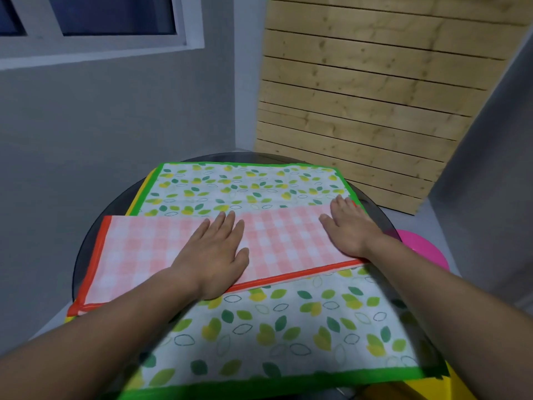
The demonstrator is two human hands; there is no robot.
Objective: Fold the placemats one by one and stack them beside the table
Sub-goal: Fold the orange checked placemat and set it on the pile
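Checked placemat (138, 249) under the fingers of left hand (215, 264) and right hand (350, 229): pale pink and white gingham, orange-red border. Leaf placemat (288, 321), beyond the fingertips and back behind the wrists: white ground, dark green, lime and yellow leaves, some leaves outlined only, bright green border. Yellow edge (137, 197) left of the left fingers. Table (86, 241): dark smoky grey. Round thing (424, 252) right of the right fingers: magenta pink.

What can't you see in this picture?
Head view:
- Mats under the leaf placemat: it covers them; only a yellow edge shows, so the count is unknown.
- Pink round thing: partly behind the table.
- Layers in the checked placemat: the left hand and right hand press it flat.
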